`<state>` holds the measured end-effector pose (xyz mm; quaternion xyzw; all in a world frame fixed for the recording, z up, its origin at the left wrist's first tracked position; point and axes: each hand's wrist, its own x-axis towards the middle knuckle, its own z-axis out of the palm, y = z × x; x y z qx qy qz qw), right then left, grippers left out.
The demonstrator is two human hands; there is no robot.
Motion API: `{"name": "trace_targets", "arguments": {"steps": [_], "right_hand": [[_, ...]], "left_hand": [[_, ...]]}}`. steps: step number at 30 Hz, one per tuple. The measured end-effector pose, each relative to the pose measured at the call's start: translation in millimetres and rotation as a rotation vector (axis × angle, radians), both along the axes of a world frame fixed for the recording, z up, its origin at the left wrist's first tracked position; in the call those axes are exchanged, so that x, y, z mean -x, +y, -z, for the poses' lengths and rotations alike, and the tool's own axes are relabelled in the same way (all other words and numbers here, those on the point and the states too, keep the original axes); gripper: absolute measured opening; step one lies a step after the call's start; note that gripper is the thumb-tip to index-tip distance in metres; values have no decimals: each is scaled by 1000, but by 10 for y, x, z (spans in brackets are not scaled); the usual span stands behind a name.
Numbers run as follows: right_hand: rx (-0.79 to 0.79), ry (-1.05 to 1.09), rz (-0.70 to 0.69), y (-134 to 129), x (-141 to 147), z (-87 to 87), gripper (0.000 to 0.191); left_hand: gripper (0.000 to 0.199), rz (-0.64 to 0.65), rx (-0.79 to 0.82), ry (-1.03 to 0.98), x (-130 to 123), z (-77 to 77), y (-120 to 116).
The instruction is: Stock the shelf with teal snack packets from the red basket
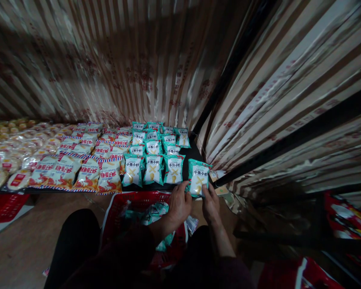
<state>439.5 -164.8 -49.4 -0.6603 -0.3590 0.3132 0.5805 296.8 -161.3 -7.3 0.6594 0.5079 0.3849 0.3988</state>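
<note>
A teal-and-white snack bag stands at the front right end of the black shelf, its printed face toward me. My right hand grips its lower right side, thumb on the front. At the bag's lower left edge is my left hand, fingers curled against it; how firmly it holds I cannot tell. Left of it, rows of matching teal bags sit on the shelf. Beneath my left forearm, a red basket contains more teal bags.
Orange-and-white snack bags and clear-wrapped round pastries fill the shelf to the left. Striped printed sheeting hangs behind. Dark metal bars slant along the right. Another red basket sits on the floor at far left.
</note>
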Motion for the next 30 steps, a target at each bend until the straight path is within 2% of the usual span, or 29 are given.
{"name": "trace_targets", "arguments": {"steps": [4, 8, 16, 21, 24, 30], "right_hand": [[-12, -21, 43, 108, -64, -13, 67], [-67, -103, 39, 190, -56, -79, 68], [-52, -142, 64, 361, -128, -73, 68], [-66, -147, 28, 516, -182, -48, 67], [-66, -137, 16, 612, -204, -68, 68], [-77, -124, -28, 791, -252, -80, 69]], "left_hand": [[45, 42, 36, 43, -72, -114, 92], [47, 70, 66, 94, -141, -219, 170], [46, 80, 134, 174, -305, -287, 373], [45, 84, 180, 199, -385, -351, 512], [47, 74, 188, 174, -448, -340, 594], [47, -12, 175, 25, -616, -218, 742]]}}
